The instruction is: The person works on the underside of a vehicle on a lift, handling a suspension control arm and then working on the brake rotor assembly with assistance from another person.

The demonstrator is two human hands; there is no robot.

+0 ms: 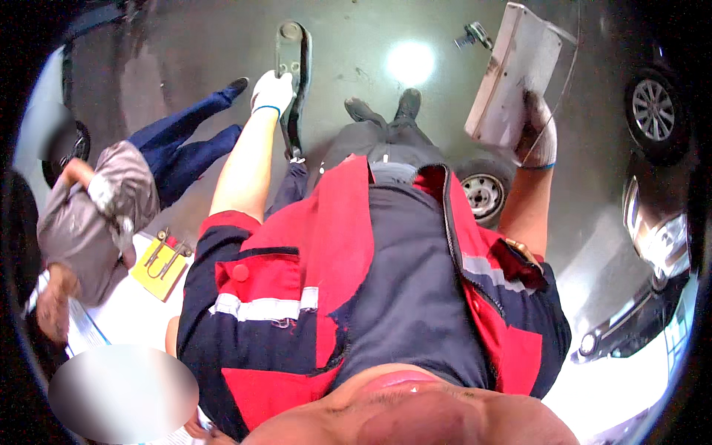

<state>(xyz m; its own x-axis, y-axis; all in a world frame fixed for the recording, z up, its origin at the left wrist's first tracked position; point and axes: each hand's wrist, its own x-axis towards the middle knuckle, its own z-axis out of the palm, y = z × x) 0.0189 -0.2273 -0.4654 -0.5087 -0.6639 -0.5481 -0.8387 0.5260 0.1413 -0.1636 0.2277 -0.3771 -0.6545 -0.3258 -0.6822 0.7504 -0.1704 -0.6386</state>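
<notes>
My left hand [271,93], in a white glove, is closed on a long metal arm [290,37] with a rounded upper end and a dark lower length, held out in front of me at the upper middle. My right hand [539,141], gloved, holds a pale, flat rectangular box or panel [498,74] at the upper right; its fingers are partly hidden by the panel and in shadow. A thin wire runs down beside that hand. A small metal-and-black part [472,35] lies just left of the panel's top.
A co-worker [100,215] in grey top and blue trousers is at my left, near a yellow board with metal pieces [159,271]. Another person is at lower left. A steel-rimmed tyre [482,196] is beside my legs. Car wheels [653,111] and bodywork line the right.
</notes>
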